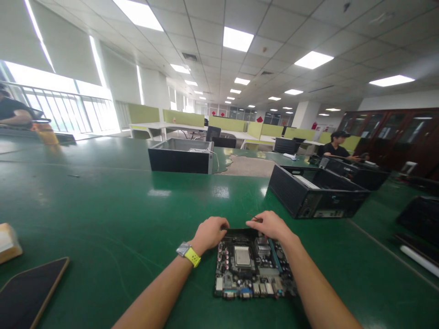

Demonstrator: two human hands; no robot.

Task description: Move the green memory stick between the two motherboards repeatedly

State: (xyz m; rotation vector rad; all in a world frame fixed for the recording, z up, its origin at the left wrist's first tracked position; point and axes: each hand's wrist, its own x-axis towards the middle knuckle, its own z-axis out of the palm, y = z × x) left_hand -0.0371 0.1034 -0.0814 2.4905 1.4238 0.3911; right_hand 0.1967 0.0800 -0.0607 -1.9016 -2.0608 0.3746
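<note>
A motherboard (pixel 230 268) lies flat on the green table in front of me, its port side toward me and a pale square processor (pixel 242 257) in its middle. My left hand (pixel 211 232), below a yellow-strapped watch (pixel 188 254), is curled at the board's far left corner. Its fingertips are partly hidden. Over the far right edge, my right hand (pixel 270 225) has thumb and forefinger pinched together. A thin dark thing shows by those fingers, too small to name. A dark strip (pixel 240 231) runs along the far edge between the hands.
An open black computer case (pixel 291 201) stands at the right; another case (pixel 180 160) sits straight ahead. A dark flat panel (pixel 30 292) lies at the near left. One person (pixel 338 146) sits at the far right, another person (pixel 13 109) at the far left.
</note>
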